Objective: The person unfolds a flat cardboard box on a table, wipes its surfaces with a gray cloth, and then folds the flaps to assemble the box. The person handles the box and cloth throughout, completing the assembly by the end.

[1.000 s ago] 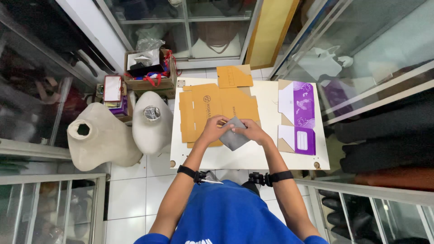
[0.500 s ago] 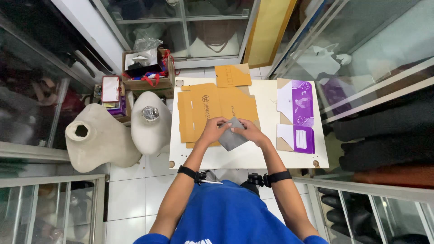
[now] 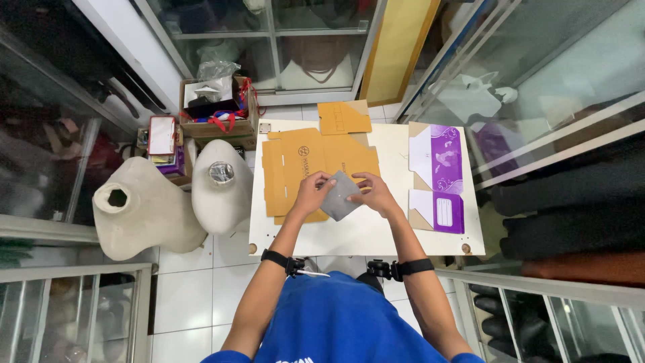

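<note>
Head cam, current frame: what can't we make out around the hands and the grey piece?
- Grey piece: material too small to tell; edges covered by left hand and right hand.
- Flat tan cardboard: near part hidden under the hands.
- Open box on the floor: contents too small, jumbled.

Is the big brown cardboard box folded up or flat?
Flat. The brown cardboard box lies unfolded on the white table, flaps spread.

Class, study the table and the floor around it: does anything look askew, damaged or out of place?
Nothing looks damaged or spilled. The small orange cardboard piece juts over the white table's far edge, and two headless mannequin busts stand crowded on the floor.
</note>
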